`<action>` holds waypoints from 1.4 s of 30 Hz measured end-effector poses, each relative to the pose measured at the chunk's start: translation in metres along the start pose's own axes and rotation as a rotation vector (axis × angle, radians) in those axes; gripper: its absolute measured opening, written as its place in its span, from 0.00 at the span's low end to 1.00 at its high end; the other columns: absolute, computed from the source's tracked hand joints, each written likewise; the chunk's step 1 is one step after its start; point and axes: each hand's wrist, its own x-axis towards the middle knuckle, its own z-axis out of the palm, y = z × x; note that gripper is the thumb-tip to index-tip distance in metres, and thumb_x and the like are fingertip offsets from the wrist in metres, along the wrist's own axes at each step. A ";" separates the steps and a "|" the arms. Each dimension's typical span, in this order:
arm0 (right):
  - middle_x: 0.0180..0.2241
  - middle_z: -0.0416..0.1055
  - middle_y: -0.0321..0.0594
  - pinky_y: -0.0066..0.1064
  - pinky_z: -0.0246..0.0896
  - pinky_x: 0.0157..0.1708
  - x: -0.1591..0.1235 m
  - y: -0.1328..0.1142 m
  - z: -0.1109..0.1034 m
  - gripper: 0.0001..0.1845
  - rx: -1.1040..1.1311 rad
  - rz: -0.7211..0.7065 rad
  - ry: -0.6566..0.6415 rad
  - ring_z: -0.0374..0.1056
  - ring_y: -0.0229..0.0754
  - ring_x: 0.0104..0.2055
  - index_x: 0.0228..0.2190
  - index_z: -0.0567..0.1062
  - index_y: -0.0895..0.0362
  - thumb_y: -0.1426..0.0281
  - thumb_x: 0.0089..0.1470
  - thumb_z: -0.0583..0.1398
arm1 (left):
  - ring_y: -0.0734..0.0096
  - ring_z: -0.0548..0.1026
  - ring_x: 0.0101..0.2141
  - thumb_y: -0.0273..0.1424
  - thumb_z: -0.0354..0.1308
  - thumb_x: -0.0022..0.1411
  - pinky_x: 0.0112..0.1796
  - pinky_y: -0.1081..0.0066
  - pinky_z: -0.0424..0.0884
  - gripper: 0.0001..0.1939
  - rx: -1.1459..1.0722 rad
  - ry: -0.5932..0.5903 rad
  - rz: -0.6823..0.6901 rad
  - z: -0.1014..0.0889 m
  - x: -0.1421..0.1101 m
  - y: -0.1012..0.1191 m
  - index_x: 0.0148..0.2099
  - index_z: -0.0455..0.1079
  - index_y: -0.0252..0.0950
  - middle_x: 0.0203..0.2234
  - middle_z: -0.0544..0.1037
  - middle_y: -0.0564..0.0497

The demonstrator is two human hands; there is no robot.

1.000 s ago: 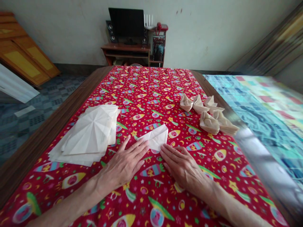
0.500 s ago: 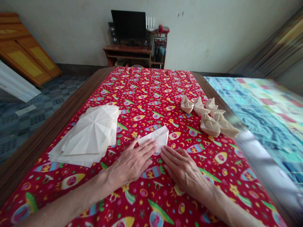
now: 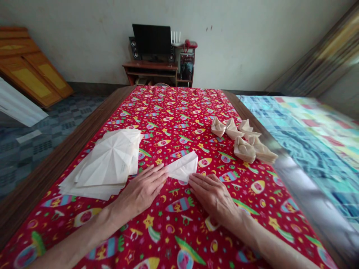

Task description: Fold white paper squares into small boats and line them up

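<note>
A white sheet of paper (image 3: pixel 183 166), folded into a narrow pointed shape, lies on the red patterned cloth between my hands. My left hand (image 3: pixel 147 184) rests flat, its outstretched fingertips touching the paper's left point. At the lower right corner, the fingers of my right hand (image 3: pixel 209 188) lie stretched out and close together, pressing the paper's edge. A stack of creased white sheets (image 3: pixel 105 160) spreads to the left, the top one marked with folds radiating from its middle. Several folded paper boats (image 3: pixel 245 149) stand in a cluster on the right.
The red cloth (image 3: pixel 157 239) covers a long table with brown wooden sides (image 3: pixel 92 119). A monitor (image 3: pixel 152 43) on a small desk (image 3: pixel 151 69) is against the far wall. A bed with a patterned cover (image 3: pixel 303 142) adjoins the right side; a wooden cabinet (image 3: pixel 33 71) is far left.
My left hand has slid left from the middle of the folded paper to its left point, uncovering its surface. My right hand stays at the lower right corner. The view has tilted slightly up.
</note>
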 end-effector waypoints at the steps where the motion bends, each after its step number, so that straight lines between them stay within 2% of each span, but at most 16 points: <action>1: 0.47 0.73 0.45 0.39 0.64 0.47 0.005 0.001 0.001 0.14 -0.019 -0.001 0.011 0.66 0.44 0.52 0.46 0.72 0.58 0.72 0.62 0.50 | 0.67 0.62 0.58 0.26 0.46 0.66 0.56 0.62 0.63 0.20 -0.023 0.017 -0.008 0.003 0.003 -0.003 0.59 0.62 0.36 0.57 0.67 0.47; 3: 0.44 0.73 0.48 0.40 0.66 0.44 0.016 0.002 0.003 0.13 -0.088 0.010 0.024 0.68 0.47 0.49 0.45 0.72 0.60 0.73 0.61 0.51 | 0.68 0.62 0.58 0.25 0.46 0.66 0.56 0.62 0.64 0.21 -0.071 0.019 -0.012 0.007 0.013 -0.007 0.60 0.61 0.35 0.58 0.65 0.46; 6: 0.43 0.72 0.55 0.42 0.67 0.42 0.026 -0.003 0.003 0.15 -0.198 -0.060 -0.003 0.68 0.51 0.48 0.45 0.71 0.66 0.78 0.57 0.51 | 0.66 0.63 0.56 0.24 0.49 0.63 0.54 0.61 0.65 0.22 -0.123 0.017 -0.002 0.011 0.026 -0.013 0.60 0.61 0.35 0.58 0.64 0.45; 8: 0.44 0.71 0.60 0.42 0.68 0.42 0.027 -0.008 0.004 0.17 -0.272 -0.104 -0.026 0.67 0.54 0.49 0.45 0.70 0.70 0.81 0.54 0.51 | 0.65 0.64 0.55 0.23 0.50 0.62 0.53 0.60 0.67 0.23 -0.151 0.033 0.012 0.012 0.032 -0.015 0.60 0.60 0.36 0.57 0.66 0.45; 11: 0.47 0.69 0.64 0.44 0.67 0.43 0.023 -0.015 0.008 0.20 -0.338 -0.094 -0.029 0.65 0.57 0.51 0.47 0.69 0.73 0.83 0.52 0.51 | 0.65 0.66 0.52 0.22 0.51 0.60 0.51 0.61 0.68 0.25 -0.170 0.049 0.043 0.014 0.037 -0.016 0.60 0.60 0.37 0.54 0.69 0.46; 15: 0.46 0.70 0.62 0.44 0.68 0.42 0.026 -0.016 0.010 0.21 -0.343 -0.016 -0.032 0.66 0.56 0.50 0.48 0.68 0.71 0.82 0.52 0.51 | 0.65 0.67 0.49 0.20 0.50 0.59 0.50 0.61 0.68 0.25 -0.138 0.079 0.041 0.019 0.041 -0.014 0.59 0.61 0.35 0.50 0.71 0.46; 21: 0.40 0.74 0.52 0.35 0.69 0.36 0.035 0.000 0.001 0.14 -0.255 0.050 -0.036 0.70 0.47 0.42 0.40 0.73 0.63 0.79 0.54 0.52 | 0.68 0.69 0.45 0.19 0.46 0.62 0.48 0.66 0.69 0.17 -0.156 0.095 0.052 0.016 0.044 -0.012 0.51 0.67 0.34 0.44 0.72 0.47; 26: 0.41 0.76 0.44 0.31 0.67 0.41 0.034 0.030 0.002 0.14 0.080 -0.015 0.160 0.72 0.40 0.41 0.40 0.75 0.57 0.75 0.60 0.51 | 0.65 0.69 0.47 0.24 0.49 0.63 0.47 0.63 0.70 0.17 -0.154 0.165 0.051 0.004 0.043 -0.017 0.53 0.66 0.38 0.47 0.71 0.46; 29: 0.39 0.77 0.42 0.31 0.67 0.43 0.038 0.044 0.004 0.14 0.298 -0.027 0.263 0.73 0.39 0.43 0.41 0.76 0.55 0.72 0.60 0.51 | 0.66 0.68 0.49 0.24 0.49 0.64 0.49 0.62 0.69 0.16 -0.151 0.238 0.056 0.007 0.046 -0.022 0.53 0.67 0.39 0.48 0.72 0.47; 32: 0.39 0.77 0.42 0.34 0.67 0.46 0.044 0.050 0.005 0.14 0.425 -0.053 0.267 0.72 0.40 0.45 0.40 0.77 0.54 0.70 0.61 0.51 | 0.66 0.66 0.53 0.26 0.51 0.64 0.52 0.61 0.67 0.16 -0.118 0.250 0.109 0.013 0.052 -0.025 0.54 0.66 0.38 0.50 0.71 0.46; 35: 0.40 0.77 0.42 0.35 0.66 0.48 0.048 0.052 0.005 0.13 0.506 -0.056 0.227 0.71 0.40 0.46 0.38 0.77 0.54 0.70 0.60 0.52 | 0.63 0.60 0.59 0.26 0.49 0.65 0.56 0.57 0.62 0.19 -0.055 0.175 0.165 0.013 0.058 -0.026 0.57 0.63 0.38 0.55 0.68 0.46; 38: 0.40 0.77 0.42 0.35 0.65 0.48 0.048 0.055 0.006 0.13 0.495 -0.065 0.208 0.71 0.39 0.46 0.36 0.77 0.55 0.73 0.59 0.53 | 0.63 0.62 0.58 0.26 0.46 0.67 0.56 0.57 0.63 0.17 -0.029 0.076 0.210 0.009 0.060 -0.024 0.57 0.64 0.38 0.53 0.71 0.48; 42: 0.44 0.75 0.42 0.40 0.63 0.49 0.044 0.062 0.004 0.11 0.286 -0.077 0.150 0.68 0.42 0.51 0.36 0.78 0.54 0.75 0.57 0.55 | 0.61 0.65 0.56 0.25 0.45 0.67 0.54 0.60 0.65 0.15 0.035 0.102 0.265 0.006 0.055 -0.013 0.53 0.67 0.32 0.50 0.73 0.46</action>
